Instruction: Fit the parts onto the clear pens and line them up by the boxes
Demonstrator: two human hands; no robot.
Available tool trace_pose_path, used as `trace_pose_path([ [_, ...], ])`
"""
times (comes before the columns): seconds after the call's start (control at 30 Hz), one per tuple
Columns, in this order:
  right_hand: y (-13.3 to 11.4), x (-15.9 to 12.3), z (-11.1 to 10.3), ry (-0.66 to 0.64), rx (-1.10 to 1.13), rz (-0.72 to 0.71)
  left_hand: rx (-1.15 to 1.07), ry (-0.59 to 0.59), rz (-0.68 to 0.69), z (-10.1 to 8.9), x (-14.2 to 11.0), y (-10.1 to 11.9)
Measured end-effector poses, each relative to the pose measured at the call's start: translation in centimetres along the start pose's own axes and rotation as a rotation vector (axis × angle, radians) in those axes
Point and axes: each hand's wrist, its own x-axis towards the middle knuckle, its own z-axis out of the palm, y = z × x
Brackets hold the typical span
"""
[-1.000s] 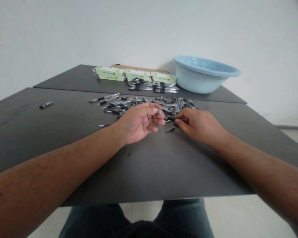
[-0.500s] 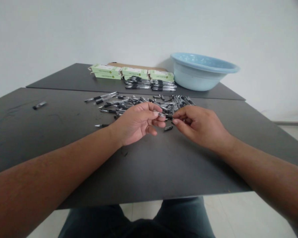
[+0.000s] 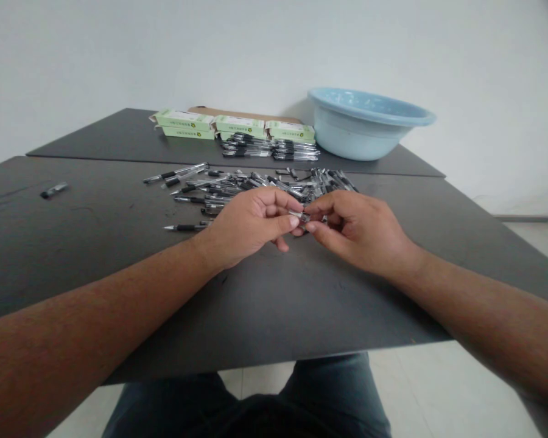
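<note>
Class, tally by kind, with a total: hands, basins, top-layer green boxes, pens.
Left hand and right hand: 2
Basin: 1
Top green boxes: 3
Pens: too heaped to count
Total: 6, without pens

A plain whitish wall [image 3: 237, 55] rises behind dark grey tables [image 3: 274, 304] on pale tiled floor [image 3: 420, 389].

The bare left hand [image 3: 249, 228] and bare right hand [image 3: 365, 231] are pinching, their fingertips nearly meeting, while the bare left forearm [image 3: 132, 304] and bare right forearm [image 3: 475, 298] are slanting inward over the surface's near edge
</note>
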Motion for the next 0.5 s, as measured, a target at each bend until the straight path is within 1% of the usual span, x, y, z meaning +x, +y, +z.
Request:
trace_pose_path([
  [0.17,0.03,0.01,0.20,-0.007,0.029,0.035,0.141,-0.008,0.051,0.06,-0.01,-0.15],
  [0.33,-0.05,-0.07,0.04,0.002,0.047,0.091,0.189,0.039,0.059,0.18,-0.14,0.08],
  [0.5,0.11,-0.54,0.19,0.040,0.206,0.203,0.206,0.018,0.052,0.11,-0.10,-0.22],
])
